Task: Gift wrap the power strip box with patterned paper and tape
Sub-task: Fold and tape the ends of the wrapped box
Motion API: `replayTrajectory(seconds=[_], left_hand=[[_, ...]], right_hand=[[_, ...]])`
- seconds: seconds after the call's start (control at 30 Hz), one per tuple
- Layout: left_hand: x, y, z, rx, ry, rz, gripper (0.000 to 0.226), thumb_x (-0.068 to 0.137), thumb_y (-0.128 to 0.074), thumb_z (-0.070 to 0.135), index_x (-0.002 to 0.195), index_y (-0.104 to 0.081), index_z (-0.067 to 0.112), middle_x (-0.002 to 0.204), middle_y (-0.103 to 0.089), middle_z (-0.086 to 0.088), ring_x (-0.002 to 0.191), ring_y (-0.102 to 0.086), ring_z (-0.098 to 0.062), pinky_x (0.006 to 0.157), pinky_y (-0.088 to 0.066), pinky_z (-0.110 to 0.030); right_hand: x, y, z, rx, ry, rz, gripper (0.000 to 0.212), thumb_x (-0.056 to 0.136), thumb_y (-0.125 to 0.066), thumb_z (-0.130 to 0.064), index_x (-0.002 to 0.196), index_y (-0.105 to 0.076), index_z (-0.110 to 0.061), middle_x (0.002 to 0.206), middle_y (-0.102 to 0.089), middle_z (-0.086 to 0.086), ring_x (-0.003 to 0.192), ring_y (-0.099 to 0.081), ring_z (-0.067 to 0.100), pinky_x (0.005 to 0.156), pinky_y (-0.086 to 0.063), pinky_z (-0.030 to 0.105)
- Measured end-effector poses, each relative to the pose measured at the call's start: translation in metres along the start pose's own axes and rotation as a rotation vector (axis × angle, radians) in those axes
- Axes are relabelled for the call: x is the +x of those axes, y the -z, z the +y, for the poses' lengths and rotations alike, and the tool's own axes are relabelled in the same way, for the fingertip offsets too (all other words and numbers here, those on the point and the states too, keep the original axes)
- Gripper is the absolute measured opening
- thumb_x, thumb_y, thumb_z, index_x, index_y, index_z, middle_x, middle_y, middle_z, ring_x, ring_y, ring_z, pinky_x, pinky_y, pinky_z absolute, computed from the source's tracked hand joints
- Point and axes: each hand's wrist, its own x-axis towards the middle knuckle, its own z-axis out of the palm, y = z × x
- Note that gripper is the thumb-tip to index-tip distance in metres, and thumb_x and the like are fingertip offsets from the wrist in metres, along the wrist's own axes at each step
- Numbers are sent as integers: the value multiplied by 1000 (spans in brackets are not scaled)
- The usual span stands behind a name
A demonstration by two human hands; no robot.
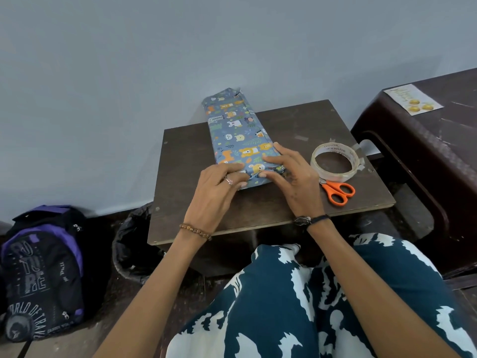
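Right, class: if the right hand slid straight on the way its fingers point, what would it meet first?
The right hand points left across the near end of the wrapped box, so it would probably meet the left hand first; their fingertips are already close together on the paper.

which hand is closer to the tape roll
Right. The right hand presses on the near end of the wrapped box, just left of the tape roll. The left hand sits at the box's other corner, farther from the roll.

Both hands forward, palms down: left hand fingers extended; right hand fingers spread, flat.
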Motion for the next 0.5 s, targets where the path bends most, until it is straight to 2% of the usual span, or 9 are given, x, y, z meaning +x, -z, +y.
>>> replayTrajectory(seconds=[0.03,0.1,0.17,0.2,0.3,0.4,0.5], left_hand=[[1,1,0,-44,41,-16,24,85,-56,20,104,-63,6,105,-64,-12,99,-48,-14,89,-32,-23],[4,2,2,-50,74,-43,47,80,-61,36,118,-53,9,115,-60,-10,105,-47,-14,94,-30,-24],[8,-1,2,65,39,-82,67,74,-66,47,128,-48,10,127,-55,-8,122,-44,-17,105,-26,-30],[11,-2,2,100,45,-98,70,74,-68,47,130,-48,10,131,-54,-7,129,-39,-17,110,-21,-32],[18,-7,-3,19,103,-113,58,73,-72,33,125,-57,11,129,-57,-6,130,-34,-17,112,-15,-36],[13,-12,-5,-92,131,-87,49,70,-75,23,115,-64,7,120,-63,-9,119,-49,-17,109,-28,-37],[0,-20,-8,-97,119,-69,44,71,-74,15,113,-65,4,117,-64,-12,114,-53,-16,106,-31,-30]], right_hand=[[0,0,0,2,4,0,25,79,-71,-18,102,-68,-8,123,-58,12,115,-50,6,94,-38,7],[0,-1,-2,15,3,11,24,79,-71,-18,101,-69,-9,121,-58,9,115,-51,8,93,-39,8],[1,-2,-2,44,-4,31,23,78,-71,-18,99,-70,-8,117,-57,2,114,-52,8,91,-41,9],[2,-1,-1,56,-6,33,23,78,-71,-18,99,-70,-8,116,-56,1,114,-51,7,90,-41,9],[3,2,3,51,18,6,23,78,-71,-17,99,-70,-7,115,-57,3,114,-49,5,92,-41,10],[2,3,7,24,40,-48,23,76,-73,-14,98,-71,-6,114,-61,12,114,-50,7,94,-42,13],[-3,4,11,17,19,-127,23,74,-75,-13,95,-72,-4,111,-61,15,113,-53,14,93,-43,18]])
